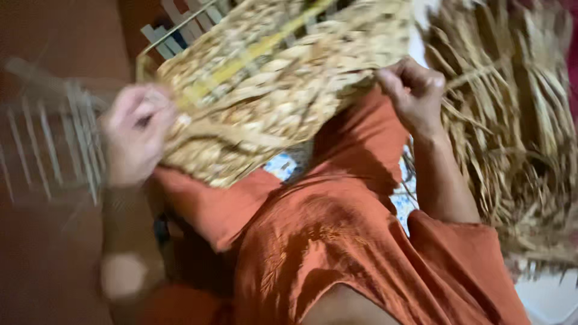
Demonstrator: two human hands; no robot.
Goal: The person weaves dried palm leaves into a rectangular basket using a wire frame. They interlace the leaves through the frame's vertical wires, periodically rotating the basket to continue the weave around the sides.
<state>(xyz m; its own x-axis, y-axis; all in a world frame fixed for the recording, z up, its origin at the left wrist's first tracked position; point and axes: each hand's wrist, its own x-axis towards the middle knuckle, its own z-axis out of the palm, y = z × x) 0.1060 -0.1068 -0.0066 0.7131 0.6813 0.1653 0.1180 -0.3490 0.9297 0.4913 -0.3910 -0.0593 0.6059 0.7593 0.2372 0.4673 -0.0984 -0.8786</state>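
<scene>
Landmark for all positions: the woven basket [271, 84], a flat-sided piece of pale dried-leaf weave with a yellow strip running diagonally through it, held tilted above the person's lap and filling the upper middle of the view.

Far left of the basket: a wire rack [51, 144] of thin pale rods, blurred, on the reddish-brown floor [54, 36]. Not touched by either hand.

At the basket's left edge: left hand [135, 132], motion-blurred. Fingers appear curled inward and pressed together against the weave near the lower end of the yellow strip (whether they pinch a single strand or only the rim, I cannot tell). Wrist is bent, forearm runs down toward the bottom edge of the frame.

Below the basket: orange garment [337, 241] over the knees; a blue-and-white patterned cloth [286, 165] shows just under the basket's lower edge.

At the basket's right lower edge: right hand [412, 90], fingers closed in a loose fist around the rim, thumb side up, forearm angled down and to the right.

Right of the basket: pile of dried leaf strands [512, 120], loose, well apart from the right hand's grip.

Judgement on technique: the step in hand looks like working a strand into the left edge. The right hand should keep the rim steady, and the left should pull the strand snug along the existing rows without twisting the panel.
</scene>
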